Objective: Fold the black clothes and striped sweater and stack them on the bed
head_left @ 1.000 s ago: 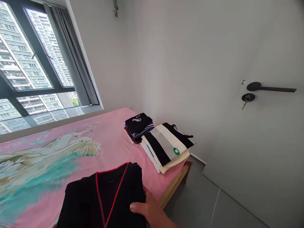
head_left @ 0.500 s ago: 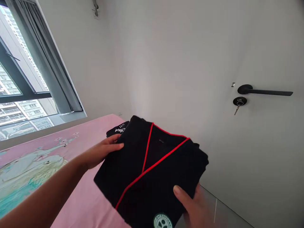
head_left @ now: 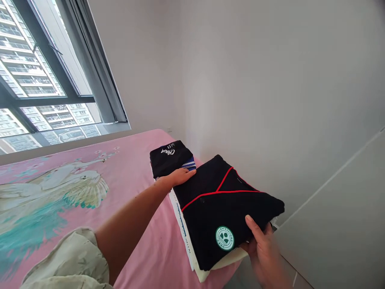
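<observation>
A folded black shirt [head_left: 207,214] with red piping and a round green-and-white badge lies on a stack of white and cream folded cloth [head_left: 202,273] by the bed's edge. My left hand [head_left: 179,176] is at the shirt's far left edge, thumb on the fabric; its other fingers are partly hidden. My right hand [head_left: 261,243] grips the near right edge, thumb on top and fingers underneath. Just beyond my left hand sits another pile, topped by folded black cloth [head_left: 171,154] with white lettering, with a blue striped piece showing below it.
The bed [head_left: 144,154] has a pink sheet with a printed white and teal bird. A window [head_left: 39,64] with a grey curtain [head_left: 93,60] is at the upper left. A pale wall [head_left: 255,92] rises behind the clothes, and floor shows at the lower right.
The shirt has come down onto the stack, held by both hands. The view has turned: the door handle has left the picture, and the lettered black cloth now shows more fully.
</observation>
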A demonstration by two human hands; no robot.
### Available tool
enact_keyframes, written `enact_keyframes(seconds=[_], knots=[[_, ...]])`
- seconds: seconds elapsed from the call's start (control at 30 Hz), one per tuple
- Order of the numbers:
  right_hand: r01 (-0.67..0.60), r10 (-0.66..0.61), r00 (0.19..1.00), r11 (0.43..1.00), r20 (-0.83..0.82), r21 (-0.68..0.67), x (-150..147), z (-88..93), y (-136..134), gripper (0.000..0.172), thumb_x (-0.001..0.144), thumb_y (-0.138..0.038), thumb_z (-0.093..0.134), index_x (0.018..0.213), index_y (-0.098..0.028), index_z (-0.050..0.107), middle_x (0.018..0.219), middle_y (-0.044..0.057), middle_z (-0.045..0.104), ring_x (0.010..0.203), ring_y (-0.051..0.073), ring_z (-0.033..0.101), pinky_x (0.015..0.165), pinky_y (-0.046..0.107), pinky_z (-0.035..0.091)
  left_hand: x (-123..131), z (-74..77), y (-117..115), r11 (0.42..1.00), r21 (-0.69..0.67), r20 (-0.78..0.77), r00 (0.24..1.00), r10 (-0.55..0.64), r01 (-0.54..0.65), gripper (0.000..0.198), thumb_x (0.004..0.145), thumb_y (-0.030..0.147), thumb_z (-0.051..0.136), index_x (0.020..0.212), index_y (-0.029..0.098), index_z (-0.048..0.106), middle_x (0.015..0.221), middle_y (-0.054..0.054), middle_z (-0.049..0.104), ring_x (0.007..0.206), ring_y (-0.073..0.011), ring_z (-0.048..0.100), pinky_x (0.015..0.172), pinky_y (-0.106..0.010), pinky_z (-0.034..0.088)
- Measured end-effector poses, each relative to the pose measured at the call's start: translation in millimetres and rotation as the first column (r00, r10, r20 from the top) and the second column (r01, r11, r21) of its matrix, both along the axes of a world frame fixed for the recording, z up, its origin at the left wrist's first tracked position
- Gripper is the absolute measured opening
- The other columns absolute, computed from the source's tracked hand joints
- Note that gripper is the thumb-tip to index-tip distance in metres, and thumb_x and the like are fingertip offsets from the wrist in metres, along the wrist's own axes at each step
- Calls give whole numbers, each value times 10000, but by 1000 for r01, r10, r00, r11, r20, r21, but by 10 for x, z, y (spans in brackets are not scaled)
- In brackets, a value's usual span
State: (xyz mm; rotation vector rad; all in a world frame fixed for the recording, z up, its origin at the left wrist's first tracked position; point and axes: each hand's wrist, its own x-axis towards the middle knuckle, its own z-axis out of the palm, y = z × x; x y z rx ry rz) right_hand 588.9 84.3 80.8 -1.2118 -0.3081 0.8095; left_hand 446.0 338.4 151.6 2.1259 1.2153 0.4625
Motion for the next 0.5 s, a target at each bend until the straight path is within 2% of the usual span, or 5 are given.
enact_keyframes(seconds=[0.1,0.23,0.4,0.5], knots=[[18,-18,1000,1000,3,-21,-11,58,-6,752,755,-476,638,1407,-364,280,1292,58,562,948,281,658,665,388,587,-15,-14,43,999,-8,-84,996,-38,38,497,700,659,545,693,182,683,881,-107,693,898,-293,623,821,-349,437],[4,-2,999,999,48,-38,-35,68,-27,729,769,-482,615,1407,-355,285,1295,61,558,930,277,662,689,397,587,-31,-20,34,999,16,-114,993,-30,32,556,715,695,494,792,179,685,936,-108,684,909,-292,612,809,-347,429],[-36,38,999,996,24,-83,39,65,-82,796,690,-439,700,1389,-324,338,1239,69,586,806,253,671,591,369,584,-158,-139,-53,1000,1,-89,996,-4,4,584,748,703,439,779,177,690,911,-94,680,883,-258,611,773,-311,432],[-5,7,1000,997,21,-82,22,91,-85,780,671,-444,715,1361,-315,374,1195,59,604,775,233,659,573,353,578,-223,-104,-96,1000,11,-56,998,19,-18,549,769,661,456,790,166,692,858,-89,678,835,-241,612,731,-303,436]])
